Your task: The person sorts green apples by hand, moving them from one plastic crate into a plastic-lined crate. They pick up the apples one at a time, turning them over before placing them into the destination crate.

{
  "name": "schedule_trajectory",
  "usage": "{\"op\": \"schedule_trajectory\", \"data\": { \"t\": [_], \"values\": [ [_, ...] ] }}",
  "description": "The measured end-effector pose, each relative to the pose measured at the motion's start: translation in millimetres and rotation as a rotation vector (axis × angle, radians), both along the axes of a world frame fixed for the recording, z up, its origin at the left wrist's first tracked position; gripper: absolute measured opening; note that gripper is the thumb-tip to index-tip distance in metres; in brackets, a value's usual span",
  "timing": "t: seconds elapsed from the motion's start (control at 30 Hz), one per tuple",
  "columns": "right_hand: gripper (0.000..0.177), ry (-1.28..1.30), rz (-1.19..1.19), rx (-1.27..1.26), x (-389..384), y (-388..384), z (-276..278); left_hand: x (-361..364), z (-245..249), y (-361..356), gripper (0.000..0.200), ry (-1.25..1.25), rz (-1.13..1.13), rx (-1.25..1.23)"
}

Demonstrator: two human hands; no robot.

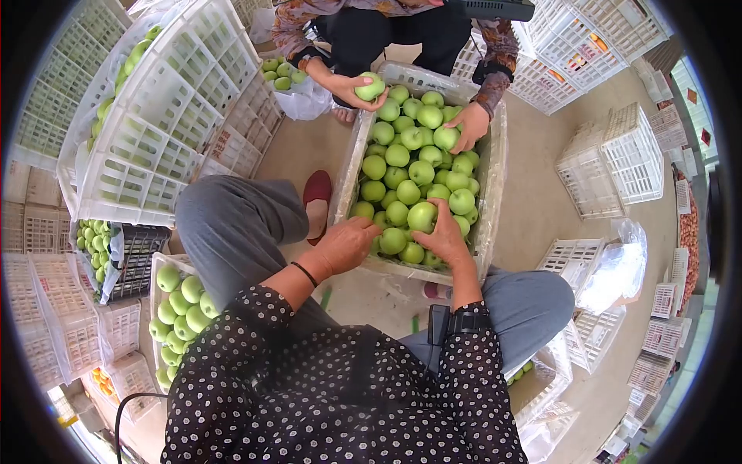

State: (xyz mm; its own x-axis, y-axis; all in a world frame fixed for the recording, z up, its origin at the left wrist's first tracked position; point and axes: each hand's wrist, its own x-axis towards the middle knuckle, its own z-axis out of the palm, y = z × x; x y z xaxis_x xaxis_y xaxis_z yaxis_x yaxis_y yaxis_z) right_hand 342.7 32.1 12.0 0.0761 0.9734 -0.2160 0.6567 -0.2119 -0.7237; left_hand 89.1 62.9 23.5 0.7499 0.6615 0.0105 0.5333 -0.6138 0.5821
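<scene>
A white plastic crate (499, 166) lined with clear film stands between my knees, full of green apples (397, 155). My right hand (450, 236) is closed around a green apple (423, 217) at the near end of the crate. Over the near left rim is my left hand (346, 246), its fingers drawn together beside the apples; what they hold, if anything, is hidden. Across the crate, a co-worker's hand (352, 89) holds up another green apple (369, 87). The co-worker's other hand (471, 124) grasps an apple (447, 138) inside the crate.
On my left stand a tall white crate (166, 116), a black crate (139, 263) of small green apples, and a white crate of large ones (179, 309). White crates (610, 162) and plastic film (618, 267) lie to my right. The co-worker sits opposite.
</scene>
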Motion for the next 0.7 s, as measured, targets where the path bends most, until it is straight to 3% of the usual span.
{"op": "schedule_trajectory", "data": {
  "t": [0.03,0.1,0.17,0.2,0.27,0.43,0.5,0.7],
  "values": [
    [0.076,0.067,0.008,0.008,2,-2,1,3,0,1,0.03,0.003,-0.008,-0.005],
    [0.078,0.135,0.012,0.013,2,-3,7,9,4,8,0.029,-0.207,0.218,-0.178],
    [0.078,0.487,0.038,0.0,-11,0,21,15,19,17,0.027,-0.264,0.324,-0.274],
    [0.078,0.496,0.039,-0.001,-20,0,25,15,24,20,0.025,-0.322,0.433,-0.366],
    [0.077,0.767,0.096,-0.122,-41,-1,29,8,16,27,0.025,-0.347,0.456,-0.26],
    [0.081,0.65,0.154,-0.232,-76,2,-6,-16,7,30,0.024,-0.264,0.509,-0.12],
    [0.081,0.601,0.221,-0.266,-80,4,-16,-24,9,29,0.03,0.007,0.234,0.008],
    [0.083,0.419,0.367,-0.233,-78,9,-24,-22,3,9,0.057,0.238,0.088,0.0]
  ]
}}
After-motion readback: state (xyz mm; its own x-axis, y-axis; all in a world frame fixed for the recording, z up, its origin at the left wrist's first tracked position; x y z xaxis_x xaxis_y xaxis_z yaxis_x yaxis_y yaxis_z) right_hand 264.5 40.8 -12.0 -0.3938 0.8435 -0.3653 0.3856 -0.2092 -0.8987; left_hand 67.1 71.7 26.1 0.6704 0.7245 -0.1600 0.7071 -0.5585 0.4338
